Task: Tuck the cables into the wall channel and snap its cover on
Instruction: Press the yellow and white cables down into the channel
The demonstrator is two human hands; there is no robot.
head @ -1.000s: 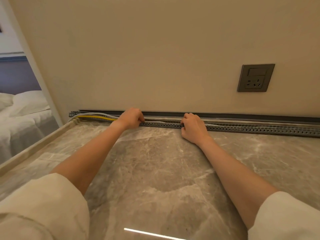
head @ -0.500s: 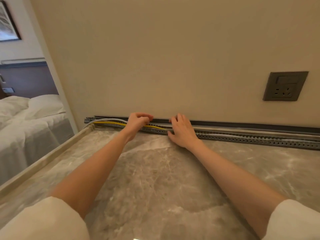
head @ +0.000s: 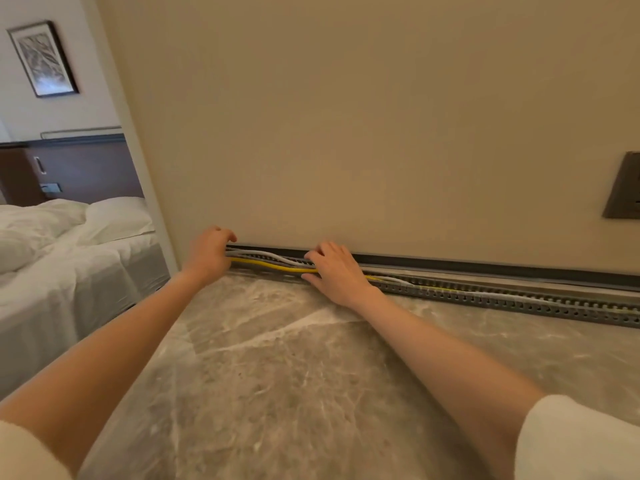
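A grey slotted cable channel (head: 502, 299) runs along the foot of the beige wall on a marble surface (head: 294, 375). A yellow cable (head: 273, 267) and a grey cable (head: 270, 255) bulge out of it between my hands. My left hand (head: 207, 254) curls over the cables at the channel's left end. My right hand (head: 337, 271) lies flat with spread fingers, pressing the cables down onto the channel. To the right the cables lie low inside the channel. A dark strip (head: 485, 265) runs along the wall just behind it.
A dark wall socket (head: 623, 188) sits on the wall at the far right. Left of the wall's edge is a bed with white linen (head: 52, 258), a dark headboard and a framed picture (head: 43, 58).
Both hands have shifted left along the channel. My left hand now sits at its left end, and my right hand has flattened onto the cables. The view has turned left too.
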